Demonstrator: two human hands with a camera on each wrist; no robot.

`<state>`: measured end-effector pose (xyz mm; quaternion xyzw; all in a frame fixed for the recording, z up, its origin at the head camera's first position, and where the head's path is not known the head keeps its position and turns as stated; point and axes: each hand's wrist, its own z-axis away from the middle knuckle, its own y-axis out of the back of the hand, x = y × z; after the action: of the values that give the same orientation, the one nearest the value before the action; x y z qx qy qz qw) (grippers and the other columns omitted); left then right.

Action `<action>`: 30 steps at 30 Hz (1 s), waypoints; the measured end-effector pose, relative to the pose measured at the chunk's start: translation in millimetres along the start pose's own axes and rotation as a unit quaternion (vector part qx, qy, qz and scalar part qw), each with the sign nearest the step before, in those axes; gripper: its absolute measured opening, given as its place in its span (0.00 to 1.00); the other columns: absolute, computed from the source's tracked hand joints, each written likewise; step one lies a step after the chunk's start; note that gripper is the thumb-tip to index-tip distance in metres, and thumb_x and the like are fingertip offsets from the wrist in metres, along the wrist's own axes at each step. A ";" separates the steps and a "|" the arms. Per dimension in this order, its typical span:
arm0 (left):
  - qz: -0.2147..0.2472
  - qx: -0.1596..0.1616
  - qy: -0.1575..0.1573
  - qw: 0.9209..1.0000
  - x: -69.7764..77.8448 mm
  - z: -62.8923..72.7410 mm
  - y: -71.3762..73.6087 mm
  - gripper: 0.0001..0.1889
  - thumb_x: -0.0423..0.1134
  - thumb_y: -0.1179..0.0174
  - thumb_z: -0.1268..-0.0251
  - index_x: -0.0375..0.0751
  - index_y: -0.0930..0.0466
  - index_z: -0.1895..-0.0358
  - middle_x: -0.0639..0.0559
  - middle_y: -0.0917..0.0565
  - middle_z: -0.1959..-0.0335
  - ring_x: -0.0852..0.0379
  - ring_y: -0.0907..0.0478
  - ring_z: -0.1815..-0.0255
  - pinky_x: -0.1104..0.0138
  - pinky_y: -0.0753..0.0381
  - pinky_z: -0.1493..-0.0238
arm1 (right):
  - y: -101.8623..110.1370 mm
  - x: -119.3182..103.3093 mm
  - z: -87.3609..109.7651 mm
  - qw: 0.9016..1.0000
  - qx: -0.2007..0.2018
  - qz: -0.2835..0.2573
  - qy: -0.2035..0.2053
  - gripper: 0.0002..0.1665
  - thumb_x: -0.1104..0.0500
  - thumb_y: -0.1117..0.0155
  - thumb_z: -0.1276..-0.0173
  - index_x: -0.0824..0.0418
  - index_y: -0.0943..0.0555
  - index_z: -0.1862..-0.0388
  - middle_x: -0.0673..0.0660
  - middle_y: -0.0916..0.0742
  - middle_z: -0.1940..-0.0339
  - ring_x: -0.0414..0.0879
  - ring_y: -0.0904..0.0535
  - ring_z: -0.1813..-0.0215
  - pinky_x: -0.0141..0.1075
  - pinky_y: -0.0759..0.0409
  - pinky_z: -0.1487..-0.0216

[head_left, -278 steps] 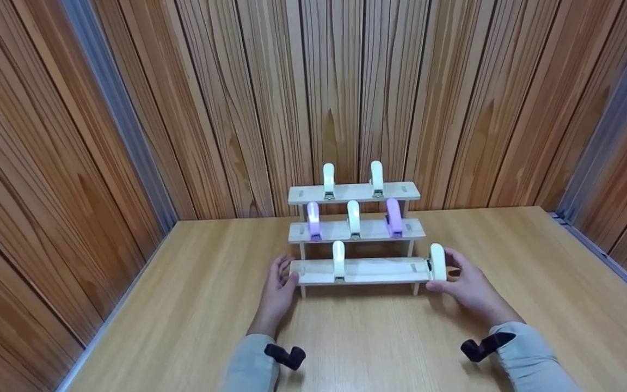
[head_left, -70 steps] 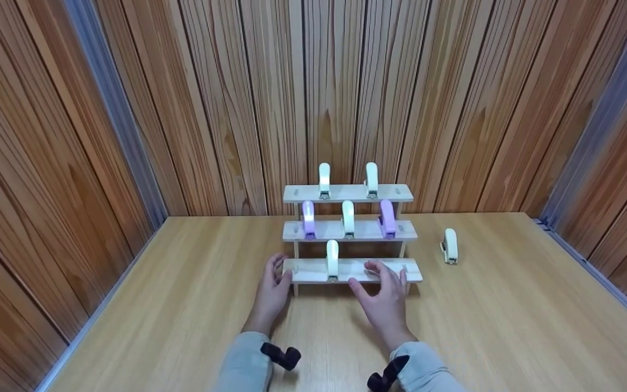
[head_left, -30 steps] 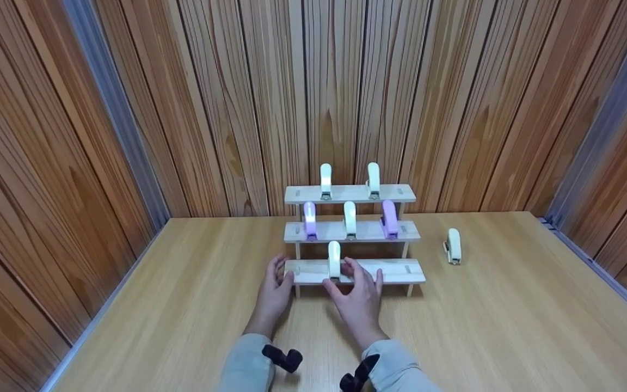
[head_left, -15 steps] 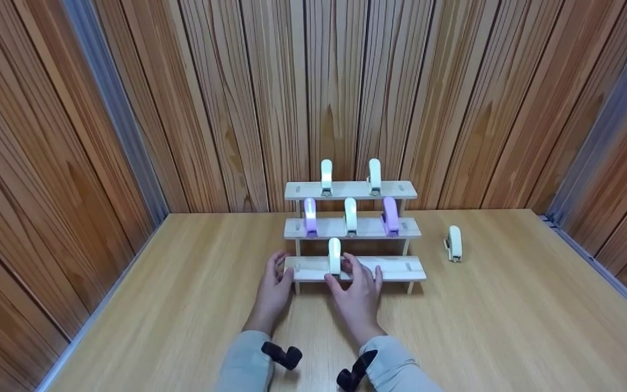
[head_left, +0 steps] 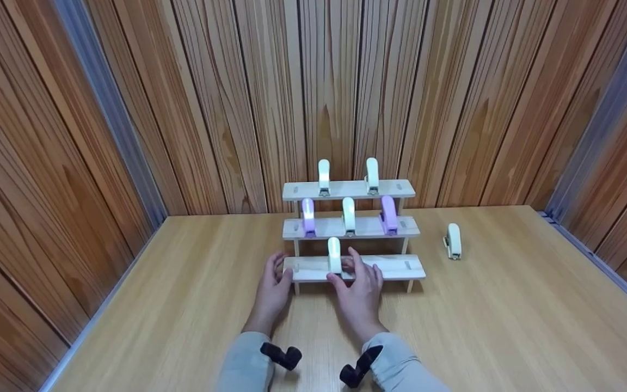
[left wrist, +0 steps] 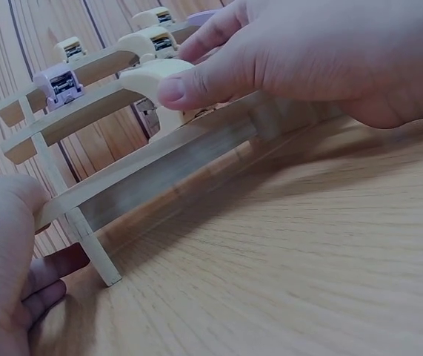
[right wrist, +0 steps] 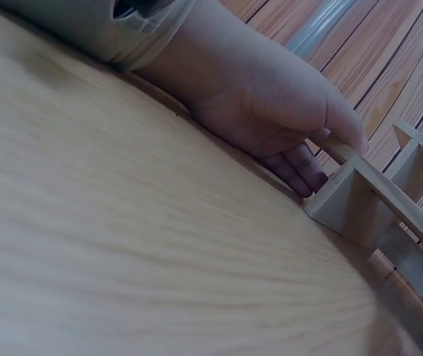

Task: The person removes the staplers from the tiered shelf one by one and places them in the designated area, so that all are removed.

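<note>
A three-tier wooden display rack [head_left: 384,265] stands on the table. At the left end of its lowest shelf, my left hand [head_left: 274,294] grips the board, the thumb in front and the fingers round the side. A pale mini stapler [head_left: 334,251] stands upright on that shelf, left of the middle. My right hand [head_left: 360,294] pinches it low down, its thumb against the near side. The index finger is raised at the stapler's right. In the left wrist view the thumb tip lies on the pale stapler [left wrist: 148,76]; the other fingertips are partly hidden.
Two pale staplers [head_left: 372,175] stand on the top shelf. On the middle shelf, a pale stapler [head_left: 349,216] sits between a purple stapler [head_left: 308,216] and another purple stapler [head_left: 389,215]. One more pale stapler [head_left: 454,240] stands on the table [head_left: 509,305], right of the rack.
The pale stapler my right hand held at the shelf's right end now stands on the table. That hand has come left to the remaining bottom-shelf stapler. My left hand has stayed put.
</note>
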<state>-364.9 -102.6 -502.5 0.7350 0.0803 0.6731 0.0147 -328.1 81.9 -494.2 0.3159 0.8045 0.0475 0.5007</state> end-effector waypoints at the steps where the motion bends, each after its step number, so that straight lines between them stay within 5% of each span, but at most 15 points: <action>1: 0.000 -0.001 0.000 1.000 0.5 -0.2 0.0 0.28 0.38 0.49 0.21 0.44 0.43 0.22 0.46 0.33 0.25 0.45 0.36 0.25 0.49 0.36 0.26 | 0.9 0.0 -0.3 1.000 0.002 -0.004 -0.001 0.46 0.55 0.22 0.41 0.58 0.31 0.26 0.50 0.13 0.46 0.51 0.21 0.39 0.52 0.56 0.20; 15: 0.012 -0.004 -0.007 1.000 0.0 4.8 1.1 0.27 0.38 0.50 0.21 0.46 0.43 0.23 0.45 0.34 0.24 0.44 0.36 0.25 0.50 0.34 0.27 | 8.3 -1.2 4.2 0.999 -0.002 -0.040 -0.015 0.47 0.55 0.22 0.42 0.57 0.32 0.25 0.49 0.13 0.46 0.51 0.23 0.37 0.52 0.54 0.20; 25: -0.002 0.002 -0.022 1.000 -1.5 3.8 -0.6 0.27 0.37 0.50 0.21 0.43 0.42 0.23 0.43 0.33 0.25 0.42 0.38 0.24 0.48 0.37 0.25 | 14.4 -3.5 6.7 0.997 -0.007 -0.071 -0.043 0.46 0.57 0.22 0.41 0.57 0.31 0.25 0.50 0.13 0.46 0.52 0.26 0.39 0.53 0.35 0.31; 30: 0.001 0.001 -0.009 1.000 -0.8 2.6 -1.3 0.27 0.37 0.51 0.20 0.45 0.42 0.23 0.45 0.33 0.24 0.42 0.36 0.25 0.47 0.36 0.26 | 23.1 1.2 4.0 0.996 -0.008 -0.068 -0.050 0.46 0.57 0.22 0.41 0.55 0.31 0.25 0.50 0.13 0.46 0.52 0.26 0.39 0.54 0.34 0.31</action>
<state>-362.5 -101.2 -503.7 0.7410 0.0797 0.6666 0.0142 -314.5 100.0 -488.0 0.2583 0.7979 0.0042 0.5446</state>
